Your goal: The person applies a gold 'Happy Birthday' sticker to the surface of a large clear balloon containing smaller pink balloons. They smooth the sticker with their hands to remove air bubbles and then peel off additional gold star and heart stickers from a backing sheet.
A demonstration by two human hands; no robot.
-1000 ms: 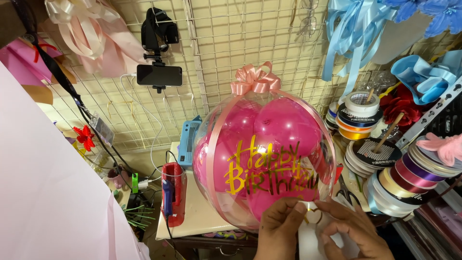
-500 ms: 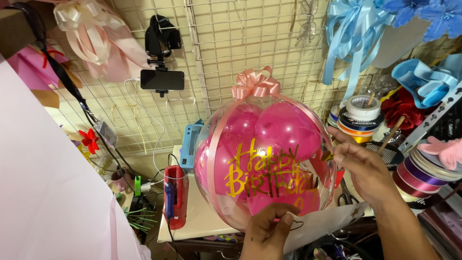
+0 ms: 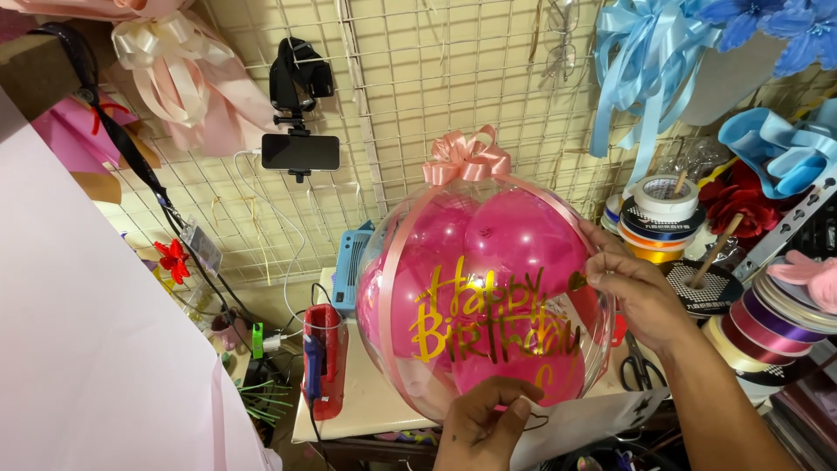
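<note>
A clear bubble balloon with pink balloons inside, gold lettering on its front and a pink ribbon bow on top stands in the middle of the view. My left hand grips its neck from below. My right hand rests on the balloon's right side, pinching a small dark heart-shaped sticker against the skin.
A wire grid wall behind carries a phone on a mount, cream and blue bows. Ribbon spools and tape rolls fill the right. A red glue gun and scissors lie on the white table. Pink paper covers the left.
My right hand rose from under the balloon to its right side, now pressing a sticker there. The left hand stays at the neck. The view shifted slightly.
</note>
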